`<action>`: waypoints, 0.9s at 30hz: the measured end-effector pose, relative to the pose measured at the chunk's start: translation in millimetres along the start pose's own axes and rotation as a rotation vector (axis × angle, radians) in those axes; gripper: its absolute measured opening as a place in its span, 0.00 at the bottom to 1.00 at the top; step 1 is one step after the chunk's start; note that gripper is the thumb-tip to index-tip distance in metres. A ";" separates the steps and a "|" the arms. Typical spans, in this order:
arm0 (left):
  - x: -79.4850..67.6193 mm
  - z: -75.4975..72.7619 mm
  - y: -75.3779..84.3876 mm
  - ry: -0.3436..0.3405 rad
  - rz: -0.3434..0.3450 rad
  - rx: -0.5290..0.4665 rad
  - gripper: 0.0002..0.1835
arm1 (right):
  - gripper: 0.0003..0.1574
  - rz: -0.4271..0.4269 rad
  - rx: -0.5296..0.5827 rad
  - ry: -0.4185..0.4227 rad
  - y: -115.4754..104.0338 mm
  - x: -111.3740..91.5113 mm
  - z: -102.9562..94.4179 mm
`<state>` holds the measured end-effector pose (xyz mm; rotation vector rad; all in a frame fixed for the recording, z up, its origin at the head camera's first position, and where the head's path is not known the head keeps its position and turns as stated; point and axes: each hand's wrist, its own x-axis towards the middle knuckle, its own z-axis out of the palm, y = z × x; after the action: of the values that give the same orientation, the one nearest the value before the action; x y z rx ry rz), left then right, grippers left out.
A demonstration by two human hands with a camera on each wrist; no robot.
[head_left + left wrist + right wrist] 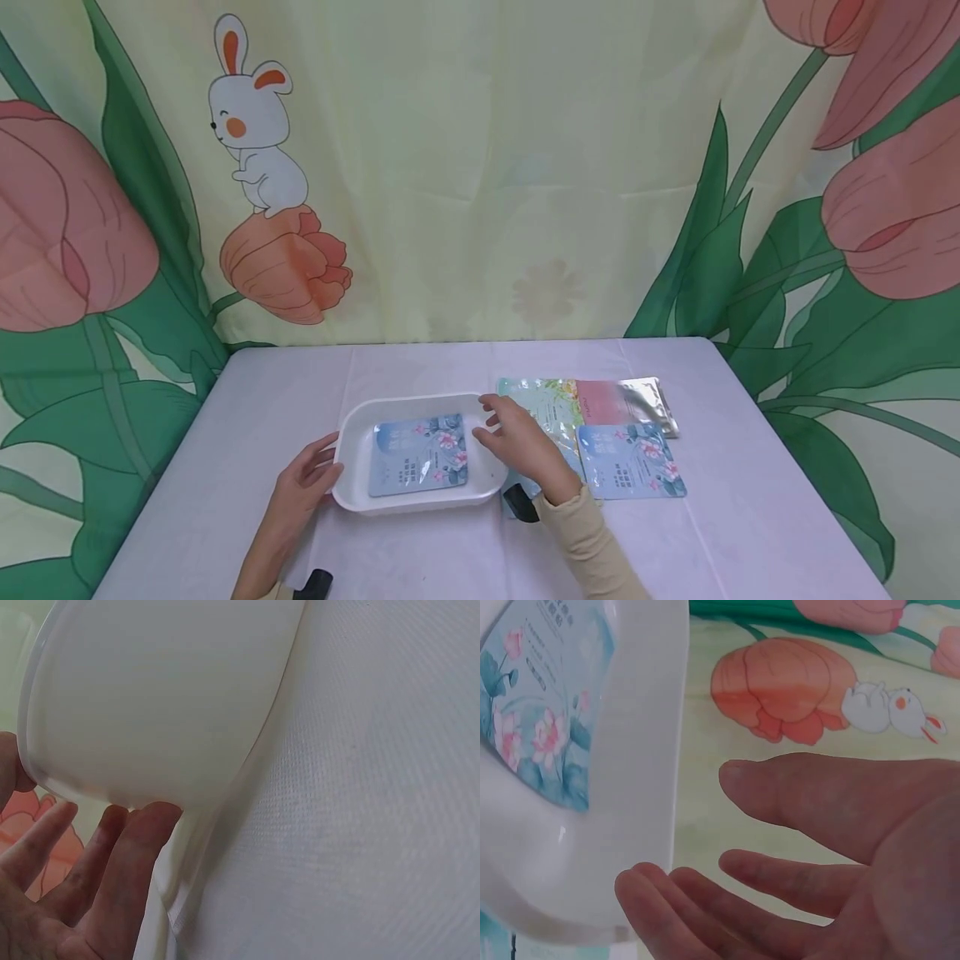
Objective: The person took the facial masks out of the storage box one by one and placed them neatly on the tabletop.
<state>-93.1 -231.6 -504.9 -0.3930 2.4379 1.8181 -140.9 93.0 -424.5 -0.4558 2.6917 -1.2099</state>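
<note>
A white plastic tray (420,505) sits on the table, with a blue floral sachet (417,461) lying flat inside it. My left hand (298,479) is at the tray's left end, fingers spread and fingertips touching its rim. The left wrist view shows the tray's outer wall (165,697) close above those fingertips. At the other end, my right hand (523,443) reaches over the tray's right rim with thumb and fingers apart, and nothing lies between them. In the right wrist view this hand (832,862) has its fingertips near the tray's edge.
Right of the tray lie another blue floral sachet (632,462), a green floral sachet (543,400) and a pink and silver sachet (615,402). My right forearm partly covers this group. A white cloth covers the table (420,554), and a printed curtain (480,167) hangs behind it.
</note>
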 end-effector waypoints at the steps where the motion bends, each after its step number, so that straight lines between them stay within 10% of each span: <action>1: 0.0 -0.1 -0.5 0.000 0.006 0.003 0.31 | 0.31 -0.010 -0.006 -0.001 -0.4 0.3 2.0; 27: 0.8 -0.5 -1.7 -0.004 0.004 -0.014 0.32 | 0.35 0.025 -0.074 -0.041 -3.6 12.9 45.9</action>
<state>-93.4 -232.7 -506.5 -0.3847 2.4260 1.8373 -140.2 54.2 -452.4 -0.4508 2.7070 -1.0854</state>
